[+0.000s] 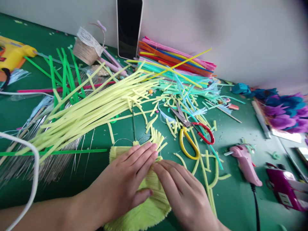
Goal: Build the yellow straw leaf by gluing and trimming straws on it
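Note:
A yellow-green panel of pipe cleaners laid side by side [137, 218] lies on the green table under both hands. My left hand [130, 179] rests flat across its upper part, fingers stretched together and thumb apart. At its right edge, my right hand [185, 192] has its fingers bent and pressed together on the panel; the thumb is hidden. Short pipe cleaner ends [156, 138] stick out beyond my left fingertips. A thin wire loop and a dark green stem [133, 123] show at the panel's top. Scissors [186, 123] with red and yellow handles lie open nearby.
Long yellow-green pipe cleaners [96, 112] lie over metal wires at left. Bundled coloured pipe cleaners [178, 57] and a phone [130, 29] are at the back. A yellow glue gun [16, 53] is far left, a pink glue gun [245, 163] right. A white cable [35, 163] crosses left.

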Tool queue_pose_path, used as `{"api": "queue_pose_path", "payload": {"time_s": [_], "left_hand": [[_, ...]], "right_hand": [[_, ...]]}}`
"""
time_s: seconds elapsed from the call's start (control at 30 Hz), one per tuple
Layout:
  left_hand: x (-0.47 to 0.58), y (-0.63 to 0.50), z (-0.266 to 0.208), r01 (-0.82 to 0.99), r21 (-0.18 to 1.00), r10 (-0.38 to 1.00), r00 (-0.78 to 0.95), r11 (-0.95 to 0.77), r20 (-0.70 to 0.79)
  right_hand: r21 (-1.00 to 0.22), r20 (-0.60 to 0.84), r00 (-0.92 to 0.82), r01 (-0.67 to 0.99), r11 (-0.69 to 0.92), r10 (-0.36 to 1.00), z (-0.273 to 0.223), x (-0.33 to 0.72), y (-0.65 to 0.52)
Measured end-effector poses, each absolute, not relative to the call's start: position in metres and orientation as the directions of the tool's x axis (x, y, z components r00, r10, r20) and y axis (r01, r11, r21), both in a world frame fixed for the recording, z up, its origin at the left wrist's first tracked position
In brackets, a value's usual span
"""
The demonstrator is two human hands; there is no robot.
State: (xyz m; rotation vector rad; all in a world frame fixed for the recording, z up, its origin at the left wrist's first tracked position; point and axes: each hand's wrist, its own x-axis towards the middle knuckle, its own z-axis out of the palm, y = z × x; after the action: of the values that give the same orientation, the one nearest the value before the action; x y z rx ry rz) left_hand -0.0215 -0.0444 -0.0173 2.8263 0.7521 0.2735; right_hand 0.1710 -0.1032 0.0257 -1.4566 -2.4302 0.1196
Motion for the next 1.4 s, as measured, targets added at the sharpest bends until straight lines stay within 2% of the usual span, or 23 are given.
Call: {"api": "queue_pose_path", "payload": {"time_s": [0.07,0.17,0.27,0.33,0.37,0.43,0.5,0.63,0.77,0.87,0.97,1.07,1.13,1.2,1.27,1.33,1.4], "left_hand": [[-0.022,-0.045,-0.017,0.467,0.249,0.506,0.854,-0.849,0.122],[-0.023,-0.046,-0.018,0.476,0.253,0.515,0.849,-0.842,0.115],[-0.024,-0.045,-0.020,0.457,0.258,0.499,0.857,-0.851,0.130],[-0.025,-0.043,-0.020,0.430,0.263,0.478,0.865,-0.863,0.153],[-0.026,-0.043,-0.019,0.421,0.267,0.472,0.866,-0.867,0.167],[-0.028,-0.042,-0.017,0.408,0.273,0.467,0.860,-0.871,0.204],[-0.030,-0.043,-0.015,0.403,0.279,0.468,0.852,-0.872,0.232],[-0.037,-0.047,-0.010,0.448,0.303,0.528,0.801,-0.841,0.282],[-0.042,-0.047,-0.006,0.518,0.412,0.649,0.697,-0.750,0.304],[-0.045,-0.042,-0.003,0.572,0.535,0.774,0.554,-0.622,0.307],[-0.046,-0.037,-0.001,0.553,0.722,0.904,0.338,-0.415,0.260],[-0.045,-0.030,0.004,0.368,0.915,0.985,0.120,-0.164,0.128],[-0.042,-0.024,0.010,0.179,0.984,0.993,0.120,-0.009,-0.013],[-0.036,-0.017,0.018,0.027,0.971,0.920,0.314,0.238,-0.234],[-0.028,-0.011,0.025,-0.038,0.884,0.809,0.422,0.466,-0.408],[-0.021,-0.008,0.028,-0.099,0.832,0.774,0.441,0.545,-0.454],[-0.016,-0.008,0.027,-0.140,0.810,0.772,0.431,0.569,-0.468]], "right_hand": [[-0.232,0.214,-0.456,0.836,0.498,0.864,0.021,0.171,-0.108],[-0.386,0.224,-0.366,0.817,0.428,0.903,0.017,0.178,-0.111],[-0.576,0.176,-0.016,0.809,0.116,0.984,0.020,0.190,-0.109],[-0.683,0.004,0.171,0.721,-0.122,0.985,0.024,0.199,-0.105],[-0.732,-0.111,0.196,0.647,-0.214,0.974,0.025,0.202,-0.103],[-0.799,-0.328,0.140,0.487,-0.353,0.934,0.027,0.205,-0.099],[-0.820,-0.451,0.056,0.367,-0.439,0.891,0.028,0.206,-0.096],[-0.817,-0.548,-0.015,0.227,-0.531,0.836,0.026,0.205,-0.089],[-0.780,-0.626,-0.147,0.101,-0.618,0.766,0.022,0.207,-0.085],[-0.757,-0.645,-0.221,0.049,-0.652,0.732,0.017,0.207,-0.084],[-0.793,-0.604,-0.139,0.003,-0.610,0.785,0.017,0.211,-0.081],[-0.864,-0.499,-0.049,-0.043,-0.501,0.865,0.025,0.215,-0.076],[-0.901,-0.428,-0.025,-0.070,-0.428,0.904,0.031,0.216,-0.072],[-0.923,-0.376,-0.036,-0.077,-0.377,0.926,0.035,0.217,-0.069],[-0.930,-0.351,-0.076,-0.085,-0.357,0.933,0.033,0.219,-0.069],[-0.926,-0.352,-0.051,-0.130,-0.356,0.935,0.029,0.223,-0.070],[-0.923,-0.354,0.048,-0.181,-0.340,0.934,0.022,0.228,-0.071]]}}
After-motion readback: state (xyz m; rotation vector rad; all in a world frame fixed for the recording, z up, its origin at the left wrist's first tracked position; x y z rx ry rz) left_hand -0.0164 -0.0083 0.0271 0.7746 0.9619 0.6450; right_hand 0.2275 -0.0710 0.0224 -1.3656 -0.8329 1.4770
